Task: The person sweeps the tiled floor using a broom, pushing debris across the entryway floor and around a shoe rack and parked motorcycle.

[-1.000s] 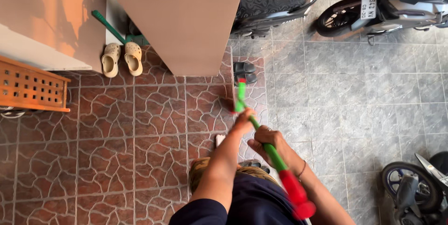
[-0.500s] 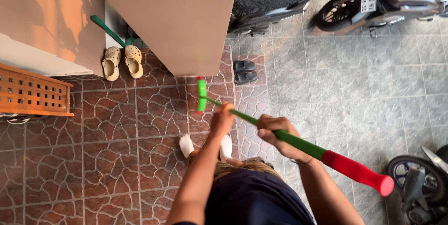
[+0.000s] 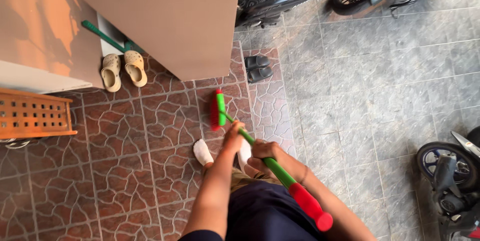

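I hold a broom with a green handle (image 3: 276, 169) and a red grip at its near end. My left hand (image 3: 233, 135) grips the handle lower down, close to the head. My right hand (image 3: 265, 153) grips it higher up, just below the red grip. The green and red broom head (image 3: 218, 109) rests on the brown patterned floor tiles (image 3: 115, 171), a little ahead of my two white-socked feet (image 3: 202, 152).
A tan pillar (image 3: 165, 16) stands ahead, with beige clogs (image 3: 122, 70) and a green-handled tool to its left and dark sandals (image 3: 258, 68) to its right. An orange wooden crate (image 3: 32, 113) sits at left. Motorbikes stand on grey tiles at top and at lower right (image 3: 447, 171).
The broom head swept from beside the dark sandals leftward onto the brown tiles. The handle's red end swung out to the right, then back in close to my body.
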